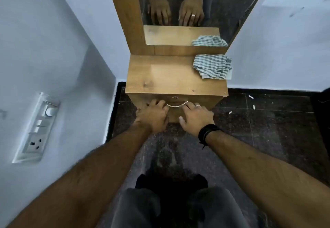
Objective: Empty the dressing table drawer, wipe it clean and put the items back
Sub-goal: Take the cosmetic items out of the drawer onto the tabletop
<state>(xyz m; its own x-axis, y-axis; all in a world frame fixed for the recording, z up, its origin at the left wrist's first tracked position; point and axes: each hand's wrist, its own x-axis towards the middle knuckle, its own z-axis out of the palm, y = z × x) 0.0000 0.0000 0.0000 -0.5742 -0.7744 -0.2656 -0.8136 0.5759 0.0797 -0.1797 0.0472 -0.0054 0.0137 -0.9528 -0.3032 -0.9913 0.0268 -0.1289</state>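
Facing the person, the flat wooden drawer front [174,110] of the light-brown dressing table [171,77] sits closed, just under the table top and slightly above the middle of the view. Its curved silver metal handle [176,104] shows between the two hands.

The left hand [153,116] lies at 9 o'clock of the handle, with its fingers curled against the drawer front. The right hand [195,117], which wears a ring and a black wrist band [208,133], lies at 3 o'clock of it, and its fingertips touch the end of the handle. I cannot tell if either hand really closes around the handle or only rests on the wood; neither holds a loose object. Both hands are placed there, I think, because the drawer must be pulled out first, and two hands at the two ends pull it straight.

At 1 o'clock from the drawer, a crumpled blue-and-white checked cloth [212,66] rests on the far right corner of the table top. Probably it waits there for the wiping, near but out of the way. The rest of the top is bare, so it can receive the items.

At 12 o'clock stands the tall mirror [178,4] in its wooden frame, which reflects the hands and the cloth. At 9 o'clock, on the pale wall, there is a white switch and socket panel [38,127]. The dark speckled stone floor [267,129] carries some small white scraps at 3 o'clock.
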